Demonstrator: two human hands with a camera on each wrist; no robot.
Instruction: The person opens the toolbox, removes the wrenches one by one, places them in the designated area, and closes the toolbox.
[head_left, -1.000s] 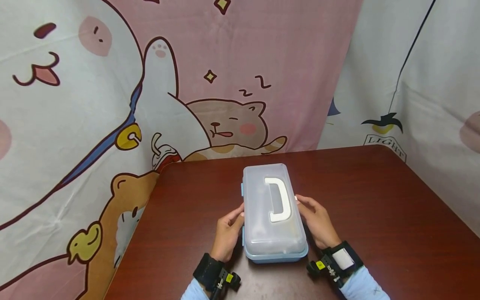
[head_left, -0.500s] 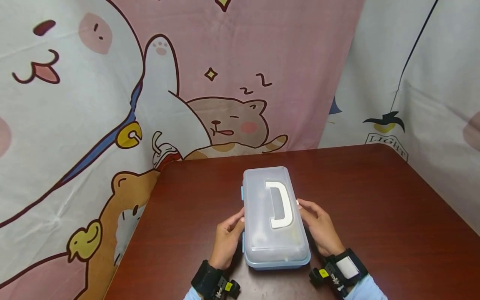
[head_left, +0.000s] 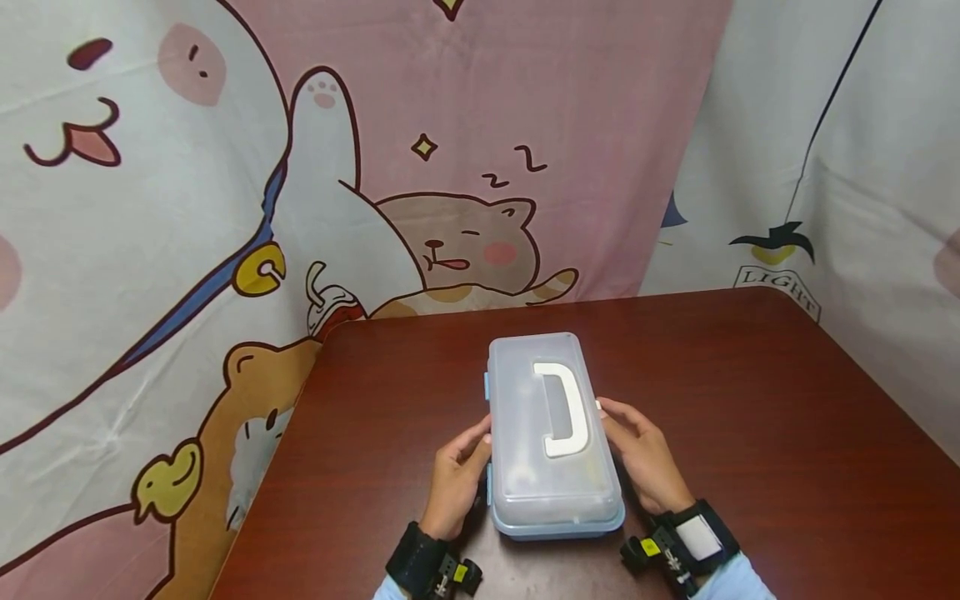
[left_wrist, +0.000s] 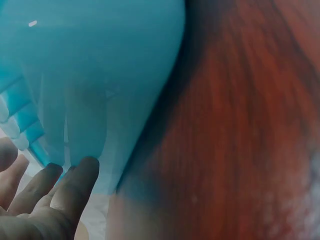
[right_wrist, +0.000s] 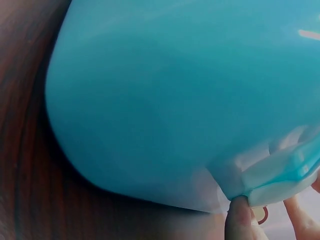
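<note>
The lidded box [head_left: 525,475] is being supported mid-table [head_left: 772,400], its long axis being aimed away from the person, far end slightly leftward and near the far edge. More tabletop is being shown rightward than leftward. Its left side is being touched by the left hand [head_left: 453,479], fingers loosely parted; its right-side latch [right_wrist: 277,187] is being touched by the right hand's [head_left: 651,467] thumb, though whether it is being pinched cannot be told.
</note>
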